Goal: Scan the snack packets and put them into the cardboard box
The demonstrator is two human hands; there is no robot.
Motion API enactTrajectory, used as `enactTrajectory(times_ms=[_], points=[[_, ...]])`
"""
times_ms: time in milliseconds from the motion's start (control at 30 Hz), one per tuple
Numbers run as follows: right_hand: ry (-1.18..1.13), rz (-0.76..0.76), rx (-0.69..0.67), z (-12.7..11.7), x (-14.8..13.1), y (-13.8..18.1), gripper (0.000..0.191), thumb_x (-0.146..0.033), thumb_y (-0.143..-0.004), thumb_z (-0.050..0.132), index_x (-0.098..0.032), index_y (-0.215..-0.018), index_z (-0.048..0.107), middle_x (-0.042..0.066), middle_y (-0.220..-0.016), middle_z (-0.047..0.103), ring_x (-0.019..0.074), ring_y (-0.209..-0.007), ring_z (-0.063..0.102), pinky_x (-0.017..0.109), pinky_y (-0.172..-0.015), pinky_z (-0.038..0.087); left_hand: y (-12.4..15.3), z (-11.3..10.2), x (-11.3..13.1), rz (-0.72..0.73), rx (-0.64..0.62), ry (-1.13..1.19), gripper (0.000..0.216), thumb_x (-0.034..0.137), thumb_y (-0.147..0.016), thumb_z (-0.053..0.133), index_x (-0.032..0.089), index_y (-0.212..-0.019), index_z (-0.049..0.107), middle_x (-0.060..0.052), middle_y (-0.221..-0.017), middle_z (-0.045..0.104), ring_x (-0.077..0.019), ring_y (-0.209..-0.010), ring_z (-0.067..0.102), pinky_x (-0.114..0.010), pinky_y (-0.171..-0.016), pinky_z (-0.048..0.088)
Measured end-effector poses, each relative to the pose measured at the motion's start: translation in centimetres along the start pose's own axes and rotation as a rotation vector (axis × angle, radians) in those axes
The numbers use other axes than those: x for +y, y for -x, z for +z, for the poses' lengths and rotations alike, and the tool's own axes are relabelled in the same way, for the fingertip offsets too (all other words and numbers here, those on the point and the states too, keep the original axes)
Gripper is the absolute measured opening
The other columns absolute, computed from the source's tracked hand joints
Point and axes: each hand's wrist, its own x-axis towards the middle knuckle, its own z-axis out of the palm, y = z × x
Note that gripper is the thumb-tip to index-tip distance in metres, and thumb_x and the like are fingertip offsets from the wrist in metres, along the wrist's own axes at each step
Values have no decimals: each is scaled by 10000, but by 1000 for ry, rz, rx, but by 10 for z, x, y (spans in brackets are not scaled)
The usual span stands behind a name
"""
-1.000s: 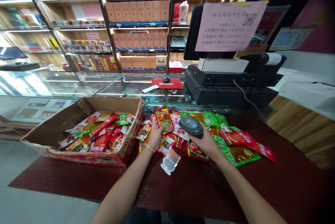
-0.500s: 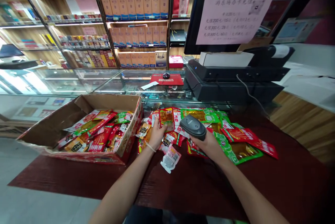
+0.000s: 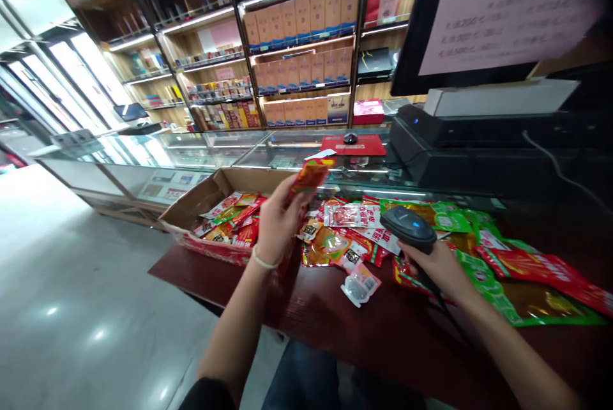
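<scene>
My left hand is closed on a red and yellow snack packet, raised near the right wall of a cardboard box. Inside that box lie several red and green snack packets. My right hand grips a dark barcode scanner with a blue light on top, held over a spread of packets. Among those are white and red packets, a large green packet and a small clear and pink packet near my side.
A dark red tabletop bears the box and packets. Behind it runs a glass counter with a red mouse pad. A monitor with a pink paper sign stands at right, above a black cash drawer.
My left hand has lifted the snack packet off the pile and moved left toward the box. The view has swung left. The scanner stays in my right hand, its blue light now showing.
</scene>
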Motion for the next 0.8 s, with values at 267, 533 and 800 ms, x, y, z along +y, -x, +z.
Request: enactTrajectory(times_ms=[267,533,800], points=[[62,-48,-12,18,-16,-1,432,-587,-773,630,-224,-561,531,23,-451,574,153,-419,513,288,-471,425,1,-73,-91,-198,-158,-596,645,161,-846,556,156,-1470,391,-162,-1420,527,-297,-1322,489,-481,-1093,402],[43,-56,-28,21,-15,1,450,-600,-784,642,-219,-566,542,12,-436,566,151,-413,518,288,-480,425,8,-62,-89,-60,-347,-622,335,230,-902,506,207,-1196,664,-93,-1136,721,-252,-1040,677,-387,-930,518],[-2,44,-49,6,-8,3,420,-581,-767,675,-231,-580,535,-1,-421,553,149,-377,499,285,-416,402,13,-23,-11,101,-273,-425,323,283,-946,468,238,-1205,655,-57,-1145,713,-214,-1030,663,-334,-918,497]])
